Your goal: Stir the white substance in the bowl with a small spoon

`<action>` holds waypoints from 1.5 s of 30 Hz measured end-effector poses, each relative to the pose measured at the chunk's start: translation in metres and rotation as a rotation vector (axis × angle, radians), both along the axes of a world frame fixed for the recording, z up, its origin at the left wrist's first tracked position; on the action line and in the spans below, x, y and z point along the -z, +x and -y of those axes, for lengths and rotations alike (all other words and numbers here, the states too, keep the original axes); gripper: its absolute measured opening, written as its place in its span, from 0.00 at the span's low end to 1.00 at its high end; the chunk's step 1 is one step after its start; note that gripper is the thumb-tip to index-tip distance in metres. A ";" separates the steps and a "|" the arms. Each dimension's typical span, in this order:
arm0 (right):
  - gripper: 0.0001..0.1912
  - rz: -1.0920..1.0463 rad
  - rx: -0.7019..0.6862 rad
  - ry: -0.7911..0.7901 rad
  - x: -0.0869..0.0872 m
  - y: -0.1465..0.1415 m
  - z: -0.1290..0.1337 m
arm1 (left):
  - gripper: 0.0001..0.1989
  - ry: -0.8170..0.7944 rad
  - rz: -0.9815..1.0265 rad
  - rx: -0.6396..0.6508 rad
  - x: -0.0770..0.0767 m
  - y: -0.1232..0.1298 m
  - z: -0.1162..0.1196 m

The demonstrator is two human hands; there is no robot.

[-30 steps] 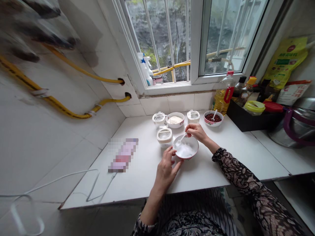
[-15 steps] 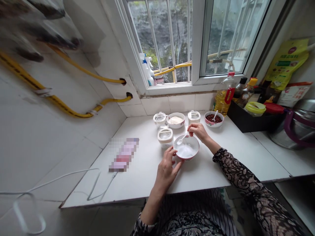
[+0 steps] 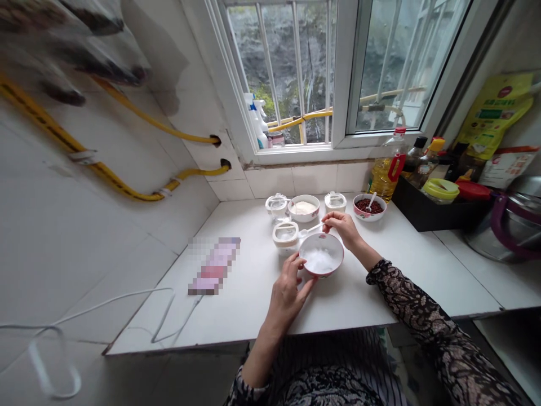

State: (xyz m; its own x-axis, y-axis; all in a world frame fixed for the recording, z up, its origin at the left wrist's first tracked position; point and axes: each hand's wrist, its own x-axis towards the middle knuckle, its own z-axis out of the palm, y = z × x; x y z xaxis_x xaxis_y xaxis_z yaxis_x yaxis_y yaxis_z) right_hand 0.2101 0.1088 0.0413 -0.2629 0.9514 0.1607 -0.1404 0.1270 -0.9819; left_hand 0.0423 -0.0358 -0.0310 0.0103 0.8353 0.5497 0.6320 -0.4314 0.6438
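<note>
My left hand (image 3: 289, 285) grips the near left side of a white bowl (image 3: 337, 242) with a red rim, fingers on its edge. White grains (image 3: 319, 260) lie in the bowl. My right hand (image 3: 341, 226) pinches the handle of a white plastic spoon (image 3: 305, 232), which sits just above the bowl's far left rim, close to a lidded clear jar (image 3: 285, 235). Behind stand a second jar (image 3: 276, 207), a bowl of pale grains (image 3: 304, 207) and a third jar (image 3: 335, 202). Farther right is a bowl of dark red contents (image 3: 364, 208) with a white spoon in it.
An oil bottle (image 3: 386, 169) and a black box (image 3: 426, 208) of bottles and jars stand at the back right. A metal pot (image 3: 494, 231) is at the right. On the left lies a blurred-out pink phone-like object (image 3: 215, 268) with a white cable (image 3: 181, 327).
The spoon has risen out of the bowl and shifted to its far left rim, near the jar. My left hand still grips the bowl.
</note>
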 end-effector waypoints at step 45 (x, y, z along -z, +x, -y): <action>0.06 0.382 0.044 0.321 -0.005 0.010 -0.001 | 0.17 0.022 -0.002 0.014 0.000 0.000 0.000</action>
